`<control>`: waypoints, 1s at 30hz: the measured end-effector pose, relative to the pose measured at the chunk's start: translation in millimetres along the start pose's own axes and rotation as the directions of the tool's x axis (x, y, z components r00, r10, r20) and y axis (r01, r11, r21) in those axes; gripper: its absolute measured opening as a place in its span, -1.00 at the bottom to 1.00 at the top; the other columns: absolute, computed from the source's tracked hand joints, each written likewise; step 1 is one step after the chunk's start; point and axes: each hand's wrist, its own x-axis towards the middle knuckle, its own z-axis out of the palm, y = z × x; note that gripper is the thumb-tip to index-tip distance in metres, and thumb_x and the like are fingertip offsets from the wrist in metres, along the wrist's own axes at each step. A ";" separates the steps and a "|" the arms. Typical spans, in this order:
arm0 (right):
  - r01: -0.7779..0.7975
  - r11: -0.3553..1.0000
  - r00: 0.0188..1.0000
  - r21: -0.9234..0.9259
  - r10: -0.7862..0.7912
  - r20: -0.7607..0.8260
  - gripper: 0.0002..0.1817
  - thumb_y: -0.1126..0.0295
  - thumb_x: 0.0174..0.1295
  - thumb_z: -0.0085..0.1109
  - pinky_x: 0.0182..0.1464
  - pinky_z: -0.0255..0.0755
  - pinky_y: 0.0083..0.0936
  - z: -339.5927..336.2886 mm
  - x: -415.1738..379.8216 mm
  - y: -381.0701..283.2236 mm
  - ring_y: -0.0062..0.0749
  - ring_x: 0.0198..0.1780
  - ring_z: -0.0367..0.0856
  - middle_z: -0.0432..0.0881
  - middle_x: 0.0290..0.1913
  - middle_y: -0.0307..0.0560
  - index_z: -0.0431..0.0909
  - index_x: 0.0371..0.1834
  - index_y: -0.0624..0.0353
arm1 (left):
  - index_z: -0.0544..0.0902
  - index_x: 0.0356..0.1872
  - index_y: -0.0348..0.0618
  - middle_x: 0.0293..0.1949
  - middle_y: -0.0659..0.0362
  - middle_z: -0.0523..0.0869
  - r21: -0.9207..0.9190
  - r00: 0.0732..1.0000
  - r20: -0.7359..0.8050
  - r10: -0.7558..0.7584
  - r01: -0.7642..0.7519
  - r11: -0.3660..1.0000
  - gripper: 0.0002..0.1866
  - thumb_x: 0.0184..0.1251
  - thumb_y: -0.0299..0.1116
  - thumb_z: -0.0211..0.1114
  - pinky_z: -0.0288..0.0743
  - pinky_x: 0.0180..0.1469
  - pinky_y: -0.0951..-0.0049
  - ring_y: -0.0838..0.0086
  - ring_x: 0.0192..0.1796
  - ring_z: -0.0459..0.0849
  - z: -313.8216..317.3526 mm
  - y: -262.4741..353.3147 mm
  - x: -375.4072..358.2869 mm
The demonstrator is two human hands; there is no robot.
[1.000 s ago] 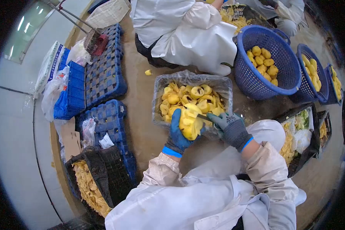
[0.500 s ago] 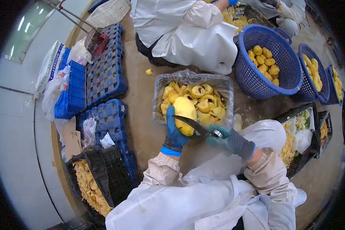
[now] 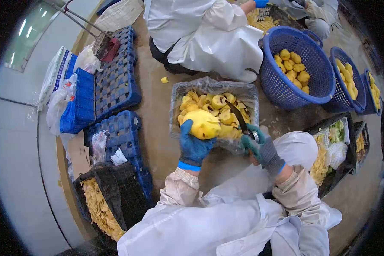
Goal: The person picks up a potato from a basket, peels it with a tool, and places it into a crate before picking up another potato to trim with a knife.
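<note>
My left hand, in a blue glove, is wrapped round the lower side of a large peeled yellow fruit that looks like a papaya. The fruit lies tilted on its side above a plastic-lined crate. In the crate are many yellow fruit trimmings, some hollow with dark middles. My right hand, in a green and grey glove, is closed on the handle of a knife. The dark curved blade points up and left over the trimmings, apart from the fruit.
Blue perforated baskets of yellow fruit stand at the right. A person in a white apron sits across from me. Blue pallets lie at left, near a black sack of pale slices. Black crates stand at the right.
The knife has come off the fruit and swung right, its blade now pointing upward. My left hand has turned the fruit from upright to lying on its side.
</note>
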 end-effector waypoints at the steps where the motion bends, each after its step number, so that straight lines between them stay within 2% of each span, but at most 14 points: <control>1: 0.153 0.970 0.984 -0.188 -0.166 -0.056 -0.53 0.39 0.26 0.22 -0.19 0.51 -0.52 0.8 -1.3 -1.9 -0.53 -0.24 0.61 0.63 -0.21 -0.14 0.39 0.22 0.25 | 0.45 0.19 -0.12 0.13 0.05 0.57 -0.046 1.000 -0.010 0.000 0.000 0.999 -0.46 0.25 -0.05 0.21 0.45 0.20 0.00 0.14 0.15 0.55 0.1 -0.2 4.6; 3: 0.376 0.748 0.872 -0.547 -0.486 -0.066 -0.50 0.37 0.21 0.25 -0.14 0.50 -0.48 10.6 -7.7 -5.1 -0.46 -0.20 0.63 0.65 -0.21 -0.09 0.40 0.22 0.21 | 0.44 0.20 -0.14 0.14 0.01 0.55 -0.026 0.995 -0.085 0.057 -0.059 0.998 -0.44 0.24 -0.07 0.21 0.42 0.22 -0.03 0.11 0.16 0.54 -2.9 -1.2 13.2; 4: 0.353 0.674 0.879 -0.649 -0.476 -0.016 -0.49 0.36 0.20 0.26 -0.11 0.49 -0.46 13.5 -10.5 -9.0 -0.42 -0.17 0.63 0.65 -0.18 -0.05 0.41 0.22 0.18 | 0.43 0.20 -0.15 0.15 -0.01 0.54 -0.012 0.989 -0.119 0.087 -0.089 0.996 -0.44 0.23 -0.08 0.20 0.40 0.23 -0.04 0.10 0.17 0.53 -3.6 -1.6 16.5; 6: 0.305 0.482 0.893 -0.821 -0.444 0.071 -0.47 0.35 0.16 0.28 -0.06 0.47 -0.43 15.8 -15.6 -22.3 -0.32 -0.12 0.63 0.65 -0.13 0.01 0.43 0.22 0.13 | 0.39 0.23 -0.15 0.14 -0.02 0.54 -0.080 0.996 -0.039 0.080 -0.083 0.993 -0.41 0.21 -0.08 0.21 0.42 0.21 -0.02 0.09 0.17 0.53 -2.6 -5.4 19.1; 7: 0.272 0.485 0.912 -0.831 -0.406 0.061 -0.48 0.34 0.13 0.30 -0.06 0.47 -0.43 18.3 -18.4 -30.3 -0.20 -0.13 0.62 0.63 -0.09 0.07 0.46 0.20 0.11 | 0.38 0.25 -0.15 0.14 -0.02 0.54 -0.113 0.997 0.002 0.075 -0.074 0.991 -0.39 0.21 -0.09 0.22 0.43 0.20 -0.01 0.08 0.17 0.53 -1.3 -7.5 19.6; 10: 0.315 0.765 0.921 -0.562 -0.388 -0.012 -0.52 0.33 0.16 0.29 -0.04 0.47 -0.43 14.2 -15.3 -20.9 -0.30 -0.11 0.63 0.64 -0.07 0.01 0.47 0.18 0.14 | 0.37 0.26 -0.13 0.14 0.00 0.54 -0.084 0.988 0.134 0.080 -0.069 0.994 -0.38 0.21 -0.07 0.20 0.43 0.22 0.04 0.10 0.17 0.53 7.1 -10.5 13.8; 13: 0.348 0.909 0.931 -0.228 -0.306 0.201 -0.54 0.32 0.20 0.27 -0.05 0.48 -0.43 7.0 -17.9 -26.4 -0.44 -0.13 0.61 0.65 -0.11 -0.07 0.46 0.16 0.19 | 0.37 0.26 -0.17 0.16 -0.03 0.52 0.005 0.980 0.138 0.141 -0.143 0.990 -0.38 0.22 -0.08 0.19 0.36 0.28 0.01 0.08 0.19 0.50 19.9 -10.0 6.7; 16: 0.322 0.895 0.930 -0.308 -0.239 0.279 -0.57 0.35 0.24 0.24 -0.11 0.49 -0.52 -1.3 -17.7 -24.4 -0.55 -0.17 0.58 0.64 -0.14 -0.15 0.46 0.16 0.23 | 0.37 0.27 -0.17 0.17 -0.03 0.52 -0.008 0.977 0.144 0.157 -0.157 0.988 -0.39 0.24 -0.08 0.17 0.35 0.29 -0.01 0.09 0.18 0.51 19.7 -7.6 6.9; 19: -0.098 0.993 0.995 0.065 0.096 0.031 -0.60 0.39 0.26 0.21 -0.17 0.49 -0.63 -8.2 -18.1 -20.5 -0.58 -0.22 0.58 0.62 -0.17 -0.18 0.47 0.14 0.26 | 0.37 0.28 -0.14 0.16 -0.01 0.53 -0.079 0.978 0.158 0.133 -0.122 0.989 -0.39 0.26 -0.04 0.16 0.37 0.27 0.01 0.11 0.17 0.52 8.6 -0.7 8.5; 22: 0.010 1.000 0.999 -0.007 -0.010 0.043 -0.62 0.43 0.28 0.19 -0.22 0.47 -0.70 -16.4 -21.7 -15.4 -0.63 -0.25 0.56 0.59 -0.20 -0.22 0.45 0.15 0.25 | 0.39 0.28 -0.12 0.17 0.03 0.55 -0.057 0.969 0.216 0.123 -0.113 0.992 -0.40 0.27 -0.04 0.17 0.39 0.25 0.06 0.15 0.18 0.52 0.8 5.6 5.1; 23: -0.010 1.000 0.998 0.029 0.009 0.055 -0.62 0.43 0.28 0.18 -0.24 0.47 -0.69 -15.7 -22.6 -16.1 -0.63 -0.27 0.55 0.59 -0.21 -0.23 0.45 0.16 0.26 | 0.39 0.27 -0.12 0.17 0.04 0.55 -0.033 0.963 0.240 0.123 -0.118 0.992 -0.40 0.27 -0.05 0.17 0.39 0.25 0.08 0.17 0.19 0.52 -0.9 5.9 3.5; 26: 0.149 0.987 0.989 -0.061 -0.150 -0.015 -0.62 0.44 0.28 0.18 -0.24 0.46 -0.69 -10.0 -28.3 -29.9 -0.65 -0.27 0.54 0.59 -0.20 -0.24 0.46 0.16 0.25 | 0.32 0.34 -0.04 0.25 0.04 0.48 -0.197 0.958 0.277 0.066 -0.011 0.980 -0.36 0.35 0.11 0.03 0.48 0.15 0.12 0.16 0.13 0.55 7.9 3.8 -2.4; 29: 0.125 0.981 0.985 -0.148 -0.140 -0.100 -0.61 0.46 0.27 0.17 -0.20 0.47 -0.67 -26.0 -32.4 -27.5 -0.67 -0.24 0.54 0.60 -0.19 -0.22 0.45 0.17 0.26 | 0.30 0.36 -0.01 0.29 0.04 0.44 -0.599 0.965 0.249 -0.086 0.223 0.769 -0.33 0.35 0.16 0.01 0.48 0.14 0.13 0.14 0.15 0.52 30.6 1.3 -10.3; 30: 0.137 0.986 0.984 -0.098 -0.147 -0.098 -0.61 0.46 0.27 0.17 -0.21 0.47 -0.67 -29.5 -36.1 -37.5 -0.67 -0.25 0.54 0.60 -0.21 -0.21 0.45 0.17 0.26 | 0.30 0.37 -0.02 0.29 0.03 0.44 -0.598 0.956 0.274 -0.104 0.254 0.760 -0.32 0.35 0.17 0.02 0.48 0.14 0.14 0.13 0.15 0.51 32.7 -3.6 -8.7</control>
